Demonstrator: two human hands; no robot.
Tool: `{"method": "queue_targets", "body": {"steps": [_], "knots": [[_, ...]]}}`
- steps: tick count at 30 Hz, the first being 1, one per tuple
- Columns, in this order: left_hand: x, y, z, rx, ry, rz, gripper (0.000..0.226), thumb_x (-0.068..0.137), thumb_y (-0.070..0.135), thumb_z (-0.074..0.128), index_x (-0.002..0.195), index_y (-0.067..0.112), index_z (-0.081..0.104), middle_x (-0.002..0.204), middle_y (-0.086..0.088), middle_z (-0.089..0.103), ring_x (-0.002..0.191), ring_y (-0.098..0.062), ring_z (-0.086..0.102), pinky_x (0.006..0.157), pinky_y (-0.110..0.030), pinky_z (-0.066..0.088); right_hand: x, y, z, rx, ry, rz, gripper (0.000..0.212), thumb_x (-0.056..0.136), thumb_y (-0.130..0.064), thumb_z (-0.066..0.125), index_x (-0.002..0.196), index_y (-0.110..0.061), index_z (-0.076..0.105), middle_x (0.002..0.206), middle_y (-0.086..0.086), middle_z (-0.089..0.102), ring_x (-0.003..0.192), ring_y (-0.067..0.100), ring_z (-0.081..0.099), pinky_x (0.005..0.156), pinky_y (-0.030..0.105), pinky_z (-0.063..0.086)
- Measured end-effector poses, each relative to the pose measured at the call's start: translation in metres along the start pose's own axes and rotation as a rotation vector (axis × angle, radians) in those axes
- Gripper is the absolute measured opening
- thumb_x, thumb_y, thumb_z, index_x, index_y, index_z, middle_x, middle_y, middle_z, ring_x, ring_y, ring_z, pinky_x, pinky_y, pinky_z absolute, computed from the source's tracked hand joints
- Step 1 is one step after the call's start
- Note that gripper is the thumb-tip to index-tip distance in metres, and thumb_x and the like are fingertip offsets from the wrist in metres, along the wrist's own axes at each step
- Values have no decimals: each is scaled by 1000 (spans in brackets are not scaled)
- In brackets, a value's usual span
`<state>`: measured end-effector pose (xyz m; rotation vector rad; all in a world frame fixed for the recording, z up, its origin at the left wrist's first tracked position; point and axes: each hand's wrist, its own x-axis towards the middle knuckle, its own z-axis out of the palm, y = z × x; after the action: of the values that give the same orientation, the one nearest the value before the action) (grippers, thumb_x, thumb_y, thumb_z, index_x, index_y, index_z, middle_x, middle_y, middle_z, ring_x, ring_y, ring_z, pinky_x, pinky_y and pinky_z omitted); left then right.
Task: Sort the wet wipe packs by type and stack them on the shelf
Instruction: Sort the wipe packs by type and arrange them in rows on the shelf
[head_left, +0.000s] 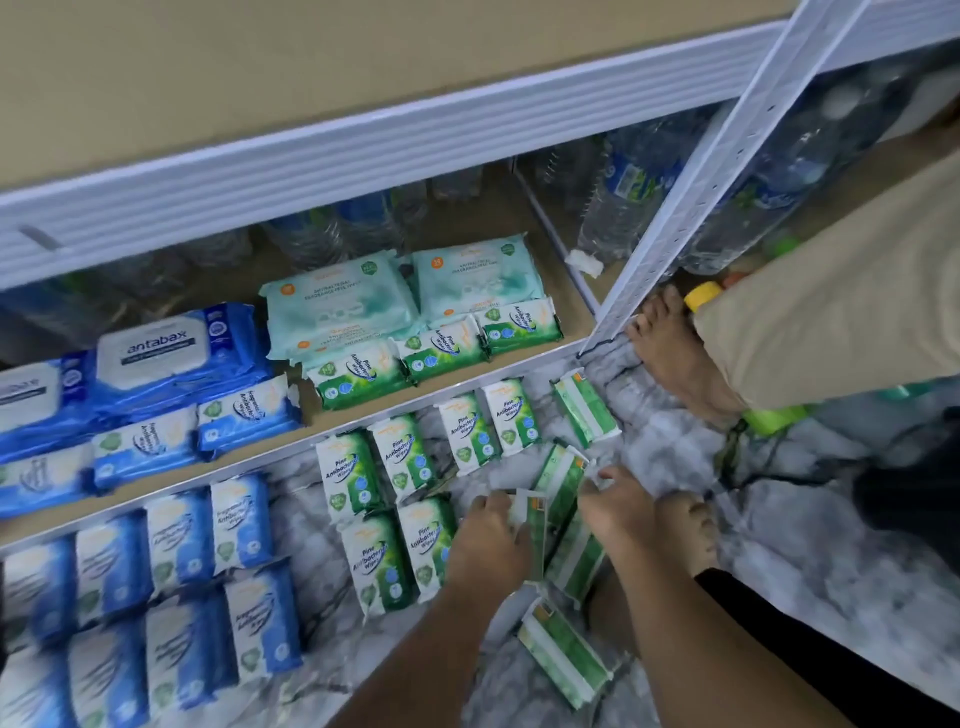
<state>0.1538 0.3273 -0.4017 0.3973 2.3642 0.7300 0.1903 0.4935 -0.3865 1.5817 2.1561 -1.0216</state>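
At the left end of the shelf (306, 415) the big blue antabax packs (156, 353) are stacked, with small blue Fragrance packs (145, 447) along the front edge. More blue floor packs (182, 540) lie in rows just below that edge. Toward the shelf's right end sit pale teal packs (343, 306), with a shelf row of green Pine packs (441, 348) in front of them at the edge. On the marbled floor (779, 519) below lie face-up green floor packs (405, 457). Just right of these, the left hand (488, 535) and right hand (618, 506) close from either side on the held green packs (558, 486), a few standing on edge. Both hands have fingers curled round them, though exactly how many packs they clasp cannot be told. A loose green pack (563, 660) lies nearer the person, and another one (584, 408) lies near the shelf's right corner post (701, 182). Beyond it stands another person's bare foot (675, 358). The step in hand looks like gathering the green type into one bundle. The next move probably calls for squaring it up, lifting it clear of the floor rows and setting it on the green row at the shelf's front right edge.
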Motion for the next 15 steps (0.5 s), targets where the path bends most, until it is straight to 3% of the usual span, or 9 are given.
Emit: {"method": "queue_targets", "body": {"steps": [2, 5, 8, 11, 15], "knots": [[-4, 4, 13, -12, 50, 6, 47, 95, 39, 58, 130, 9, 50, 122, -12, 51, 106, -30, 56, 89, -43, 52, 9, -3, 4, -22, 6, 1, 31, 96, -34, 60, 123, -19, 60, 118, 12, 68, 105, 34, 63, 81, 33, 51], [-5, 5, 31, 38, 61, -20, 61, 88, 52, 63, 129, 10, 45, 125, -10, 45, 113, -30, 49, 99, -44, 47, 16, -12, 15, -61, 17, -3, 39, 96, -41, 60, 124, -15, 61, 126, 12, 65, 117, 33, 59, 86, 32, 46], [2, 1, 41, 111, 54, -22, 66, 85, 54, 66, 129, 12, 41, 126, -10, 41, 115, -30, 45, 104, -42, 41, 20, -18, 30, -74, 11, 5, 50, 93, -46, 63, 128, -11, 57, 129, 14, 63, 121, 32, 58, 80, 28, 40], [11, -6, 44, 107, 84, 6, 64, 83, 54, 66, 125, 12, 42, 120, -10, 45, 108, -29, 47, 96, -43, 45, 24, -19, 42, -60, 21, 17, 63, 86, -51, 70, 128, -10, 48, 127, 19, 62, 117, 36, 60, 83, 34, 49], [18, -15, 48, 66, 68, 5, 62, 77, 55, 61, 121, 14, 44, 112, -8, 49, 102, -28, 49, 81, -42, 49, 29, -23, 48, -46, 41, 60, 69, 77, -49, 79, 126, -12, 47, 124, 17, 62, 113, 34, 63, 74, 31, 44]]}}
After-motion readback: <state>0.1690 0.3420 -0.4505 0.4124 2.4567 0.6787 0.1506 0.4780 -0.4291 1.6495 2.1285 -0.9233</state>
